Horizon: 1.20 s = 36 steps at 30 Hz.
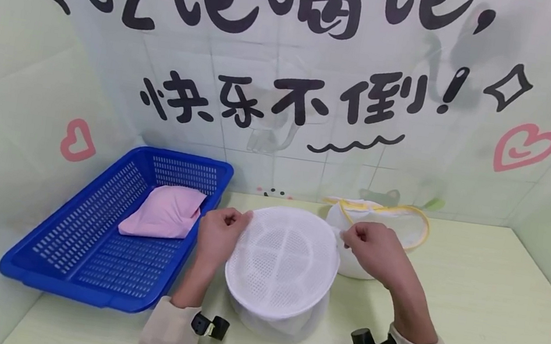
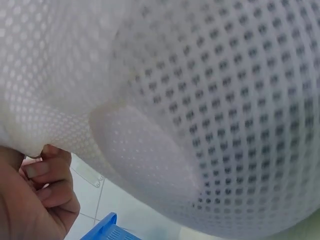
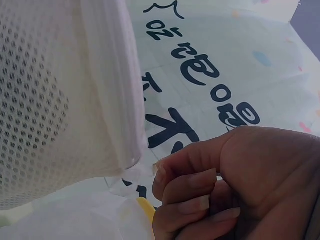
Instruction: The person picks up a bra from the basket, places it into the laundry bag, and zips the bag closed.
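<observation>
A round white mesh laundry bag (image 1: pixel 284 261) is in front of me in the head view, its circular end tilted toward the camera. At its upper left rim, my left hand (image 1: pixel 217 237) pinches the fabric between thumb and curled fingers. The left wrist view shows those fingers (image 2: pixel 52 175) against the gathered mesh. On the opposite side, my right hand (image 1: pixel 380 254) has its thumb and forefinger together at a small pale tab by the bag's edge. In the right wrist view, the other fingers (image 3: pixel 195 205) curl inward below a seamed white band (image 3: pixel 127 100).
A blue plastic basket (image 1: pixel 105 295) stands at the left with a folded pink cloth item (image 1: pixel 164 212) inside. Behind my right hand lies a white bag with yellow trim (image 1: pixel 405 228). A printed sheet (image 1: pixel 274 107) covers the wall behind the pale table (image 1: pixel 487 319).
</observation>
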Tool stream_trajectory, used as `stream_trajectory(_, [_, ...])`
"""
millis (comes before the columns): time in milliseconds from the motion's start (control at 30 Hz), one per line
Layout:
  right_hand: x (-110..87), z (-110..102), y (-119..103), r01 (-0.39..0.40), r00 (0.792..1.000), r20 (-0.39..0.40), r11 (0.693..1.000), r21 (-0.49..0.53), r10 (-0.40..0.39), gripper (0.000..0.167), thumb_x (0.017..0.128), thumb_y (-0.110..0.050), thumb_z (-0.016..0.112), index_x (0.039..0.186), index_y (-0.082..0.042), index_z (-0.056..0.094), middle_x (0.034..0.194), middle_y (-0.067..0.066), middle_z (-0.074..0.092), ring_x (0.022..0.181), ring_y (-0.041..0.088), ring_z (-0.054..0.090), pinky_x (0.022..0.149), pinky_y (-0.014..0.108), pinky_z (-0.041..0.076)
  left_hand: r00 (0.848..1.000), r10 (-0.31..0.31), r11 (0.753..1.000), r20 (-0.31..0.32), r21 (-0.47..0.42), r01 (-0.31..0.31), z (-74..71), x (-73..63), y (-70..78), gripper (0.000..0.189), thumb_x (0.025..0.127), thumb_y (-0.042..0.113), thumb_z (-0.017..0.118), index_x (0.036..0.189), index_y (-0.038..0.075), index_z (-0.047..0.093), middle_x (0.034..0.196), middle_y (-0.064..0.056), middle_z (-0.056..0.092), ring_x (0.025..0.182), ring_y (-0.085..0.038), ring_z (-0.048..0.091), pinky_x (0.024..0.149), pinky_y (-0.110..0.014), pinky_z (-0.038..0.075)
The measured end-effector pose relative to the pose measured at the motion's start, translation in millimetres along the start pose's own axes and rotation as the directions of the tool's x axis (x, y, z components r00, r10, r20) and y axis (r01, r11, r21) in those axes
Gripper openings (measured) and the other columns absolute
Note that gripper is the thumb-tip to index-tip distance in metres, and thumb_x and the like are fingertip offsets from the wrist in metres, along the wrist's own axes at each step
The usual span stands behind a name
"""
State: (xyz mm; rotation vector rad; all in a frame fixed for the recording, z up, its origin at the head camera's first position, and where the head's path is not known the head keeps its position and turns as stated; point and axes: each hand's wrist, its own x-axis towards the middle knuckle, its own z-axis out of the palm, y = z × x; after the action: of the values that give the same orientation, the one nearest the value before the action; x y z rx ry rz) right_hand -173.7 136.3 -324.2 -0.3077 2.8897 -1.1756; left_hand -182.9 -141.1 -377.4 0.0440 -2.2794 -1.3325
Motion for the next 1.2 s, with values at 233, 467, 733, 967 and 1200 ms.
stream_trajectory(233, [-10.1, -19.7, 2.9, 0.026, 0.998, -0.049, 1.0, 0.003, -0.026, 0.034, 0.097, -0.026, 0.053, 0.068, -0.011, 0.059, 0.064, 0.003, 0.054, 0.055, 0.02, 0.041, 0.057, 0.033, 0.037, 0.988, -0.025, 1.0, -0.155, -0.001, 0.025, -1.6, 3.1, -3.2, 0.025, 0.085, 0.016, 0.071, 0.065, 0.001, 0.068, 0.055, -0.003, 0.054, 0.052, -0.018, 0.047, 0.051, -0.029, 0.038])
stream_trajectory(467, [-14.2, -38.2, 9.8, 0.029, 0.991, -0.127, 1.0, -0.001, -0.029, 0.034, 0.098, -0.032, 0.05, 0.076, -0.008, 0.062, 0.066, 0.003, 0.052, 0.056, 0.02, 0.042, 0.054, 0.034, 0.037, 0.966, -0.082, 0.994, -0.245, 0.055, 0.099, -2.4, 8.8, -1.4, 0.028, 0.089, 0.022, 0.068, 0.074, -0.002, 0.07, 0.063, -0.01, 0.062, 0.058, -0.025, 0.056, 0.057, -0.036, 0.043])
stream_trajectory(733, [-16.7, -64.9, 35.6, -0.011, 0.963, -0.268, 0.996, -0.094, -0.015, 0.035, 0.1, -0.037, 0.046, 0.089, -0.006, 0.059, 0.072, 0.006, 0.058, 0.061, 0.022, 0.046, 0.052, 0.033, 0.037, 0.949, -0.054, 0.988, -0.312, 0.122, 0.097, 8.8, 16.0, 1.3, 0.03, 0.089, 0.023, 0.067, 0.074, -0.002, 0.067, 0.064, -0.012, 0.062, 0.061, -0.033, 0.058, 0.06, -0.043, 0.045])
stream_trajectory(967, [5.5, -92.6, 64.0, -0.038, 0.977, -0.213, 0.974, -0.223, -0.011, 0.036, 0.099, -0.037, 0.048, 0.095, -0.002, 0.056, 0.075, 0.008, 0.055, 0.065, 0.024, 0.048, 0.054, 0.034, 0.037, 0.926, -0.035, 0.98, -0.375, 0.169, 0.105, 21.2, 35.9, -1.7, 0.031, 0.091, 0.023, 0.065, 0.075, -0.004, 0.064, 0.069, -0.019, 0.064, 0.067, -0.041, 0.06, 0.067, -0.05, 0.045])
stream_trajectory(1200, [43.4, -93.1, 79.6, -0.048, 0.997, -0.074, 0.957, -0.285, 0.027, 0.044, 0.096, -0.038, 0.054, 0.103, 0.006, 0.053, 0.093, 0.02, 0.057, 0.081, 0.033, 0.052, 0.065, 0.041, 0.044, 0.92, -0.091, 0.964, -0.381, 0.197, 0.177, 43.1, 57.9, -10.1, 0.034, 0.092, 0.025, 0.064, 0.075, -0.003, 0.062, 0.073, -0.022, 0.064, 0.072, -0.044, 0.06, 0.068, -0.053, 0.046])
